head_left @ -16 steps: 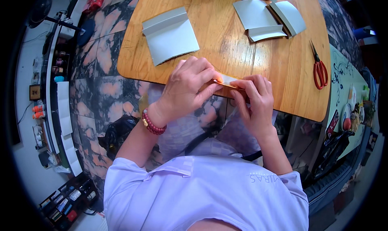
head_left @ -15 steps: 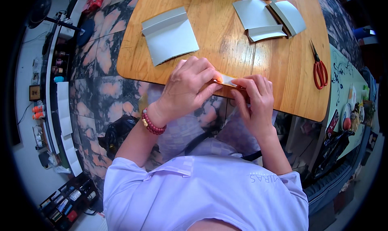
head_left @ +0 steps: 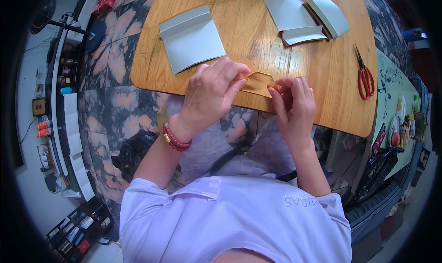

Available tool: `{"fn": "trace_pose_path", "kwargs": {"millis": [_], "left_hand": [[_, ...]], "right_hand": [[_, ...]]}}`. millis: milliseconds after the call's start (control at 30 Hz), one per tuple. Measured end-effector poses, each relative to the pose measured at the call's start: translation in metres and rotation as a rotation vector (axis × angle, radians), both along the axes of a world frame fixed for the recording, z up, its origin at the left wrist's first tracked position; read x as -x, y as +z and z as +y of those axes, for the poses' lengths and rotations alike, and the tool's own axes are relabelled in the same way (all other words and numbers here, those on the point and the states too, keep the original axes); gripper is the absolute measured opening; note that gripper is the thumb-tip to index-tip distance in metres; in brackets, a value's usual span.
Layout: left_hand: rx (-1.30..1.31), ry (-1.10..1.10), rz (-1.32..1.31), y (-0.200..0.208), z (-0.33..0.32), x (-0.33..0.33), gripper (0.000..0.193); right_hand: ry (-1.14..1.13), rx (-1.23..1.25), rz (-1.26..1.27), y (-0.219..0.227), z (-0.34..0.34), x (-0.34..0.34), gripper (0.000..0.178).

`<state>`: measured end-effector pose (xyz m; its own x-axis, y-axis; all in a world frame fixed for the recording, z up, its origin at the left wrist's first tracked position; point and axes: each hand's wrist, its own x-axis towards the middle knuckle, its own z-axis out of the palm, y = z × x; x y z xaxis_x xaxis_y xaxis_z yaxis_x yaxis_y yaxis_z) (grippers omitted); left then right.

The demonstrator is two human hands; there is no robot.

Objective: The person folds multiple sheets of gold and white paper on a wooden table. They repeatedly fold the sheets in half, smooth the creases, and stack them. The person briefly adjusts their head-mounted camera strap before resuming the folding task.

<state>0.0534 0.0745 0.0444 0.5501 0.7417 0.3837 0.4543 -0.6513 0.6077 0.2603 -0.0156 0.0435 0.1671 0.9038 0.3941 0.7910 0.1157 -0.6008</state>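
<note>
Between my two hands, at the near edge of the wooden table, is a small gold-coloured piece of folded card [head_left: 257,84] with slanted upper corners. My left hand [head_left: 213,89] pinches its left end between thumb and fingers, and red beads circle that wrist. At the other end, my right hand [head_left: 293,99] grips the card with thumb and forefinger. Just beyond my left hand lies a creased pale sheet of card [head_left: 193,42] with a folded strip along its far side. Red-handled scissors [head_left: 364,78] rest to the right, blades pointing away.
More folded pale card pieces [head_left: 292,19] lie at the far right of the wooden table [head_left: 244,32], with others cut off at the top. A pale green table [head_left: 391,92] holding dishes and small items stands at right. A black bag [head_left: 136,152] sits on the patterned floor at left.
The card between my hands has turned from showing a pale inner face to showing its gold face. My fingers have shifted slightly outward, and both hands still hold it.
</note>
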Motion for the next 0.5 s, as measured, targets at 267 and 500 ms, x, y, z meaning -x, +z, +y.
{"fn": "trace_pose_path", "kwargs": {"millis": [267,500], "left_hand": [[0.017,0.018,0.009,0.001,0.0,-0.001,0.027],[-0.268,-0.185,0.125,-0.006,-0.01,-0.01,0.05]], "right_hand": [[-0.058,0.072,0.1,-0.004,-0.007,-0.005,0.019],[-0.044,0.015,0.125,-0.007,-0.01,-0.007,0.017]]}}
